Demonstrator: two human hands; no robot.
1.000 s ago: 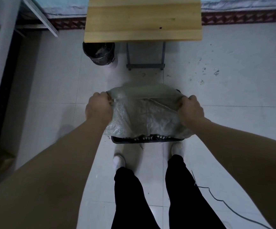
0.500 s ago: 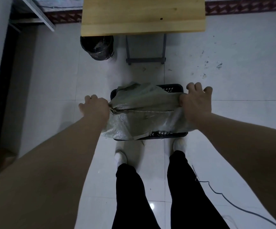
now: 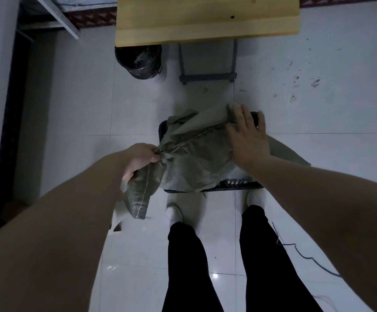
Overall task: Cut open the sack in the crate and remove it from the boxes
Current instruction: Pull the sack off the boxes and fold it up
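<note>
A grey-green woven sack point(image 3: 196, 158) lies crumpled over a black plastic crate point(image 3: 235, 188) on the floor in front of my feet. My left hand point(image 3: 141, 157) is shut on the sack's left end, and a stitched corner of it hangs down below the fist. My right hand point(image 3: 249, 136) rests flat on the sack's right side, fingers spread and pointing away from me. The sack hides whatever is in the crate.
A wooden table point(image 3: 205, 19) stands straight ahead, with its metal leg frame point(image 3: 207, 75) and a black bin point(image 3: 139, 61) beneath it. A cable point(image 3: 302, 255) trails on the white tiled floor at the right. A bed frame point(image 3: 56, 16) is at the far left.
My left hand has pulled the sack's left end toward me so a corner now dangles. My right hand has let go and opened flat on top of the sack.
</note>
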